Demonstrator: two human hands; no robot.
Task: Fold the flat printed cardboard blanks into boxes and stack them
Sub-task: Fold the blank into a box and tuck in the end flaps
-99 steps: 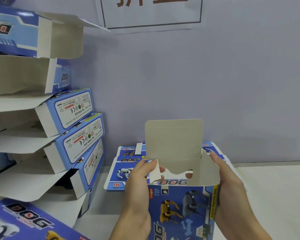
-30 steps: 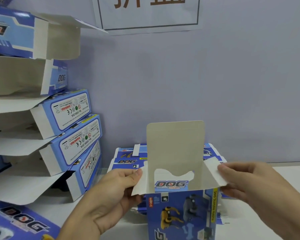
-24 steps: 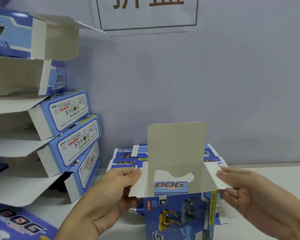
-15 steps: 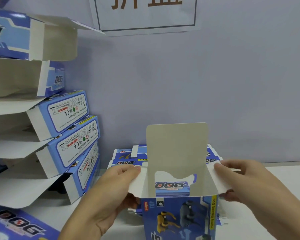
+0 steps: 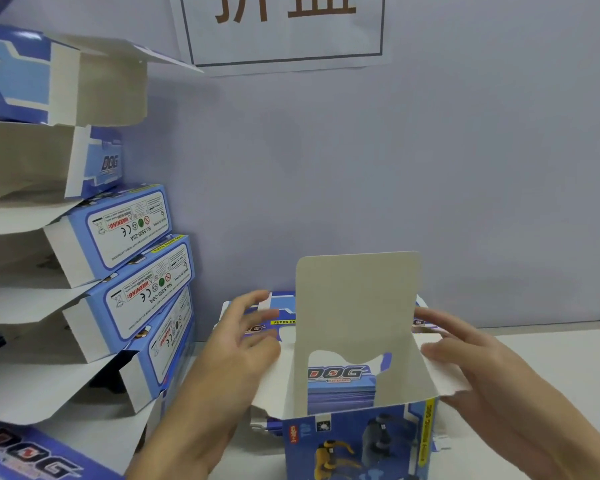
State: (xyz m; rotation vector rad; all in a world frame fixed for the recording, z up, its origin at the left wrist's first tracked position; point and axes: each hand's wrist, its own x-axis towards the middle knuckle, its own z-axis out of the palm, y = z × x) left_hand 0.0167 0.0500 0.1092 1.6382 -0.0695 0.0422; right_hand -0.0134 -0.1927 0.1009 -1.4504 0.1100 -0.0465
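Wall of pale lilac (image 5: pixel 430 168) fills the scene beyond both your hands, carrying a white paper sign with a dark border and brown characters (image 5: pixel 284 32) high above them. White tabletop (image 5: pixel 551 358) runs beneath your hands and out past your right one. Leaning stack of folded blue-and-white printed cardboard boxes (image 5: pixel 84 244) rises well to the outside of your left hand, each box lying on its side with its grey-white flaps hanging open; two of the end panels facing you carry a red "WARNING" label. Between your hands stands the blue printed cardboard box with yellow and grey dog pictures (image 5: pixel 357 441), upright, its top open towards you. Its tall grey-white lid flap (image 5: pixel 357 299) stands upright at the far edge, and a "DOG" logo shows through the curved cutout at its foot. Pile of flat blue printed blanks (image 5: pixel 281 308) lies on the table just beyond your fingertips, partly hidden behind the lid flap. Your left hand (image 5: pixel 236 348) has its fingers spread and relaxed, and its thumb side touches the left white side flap (image 5: pixel 278 382), which is splayed outwards. Your right hand (image 5: pixel 465 355) is likewise loosely spread, fingers lying across the right white side flap (image 5: pixel 440 368), also folded outwards. Neither hand pinches its flap.
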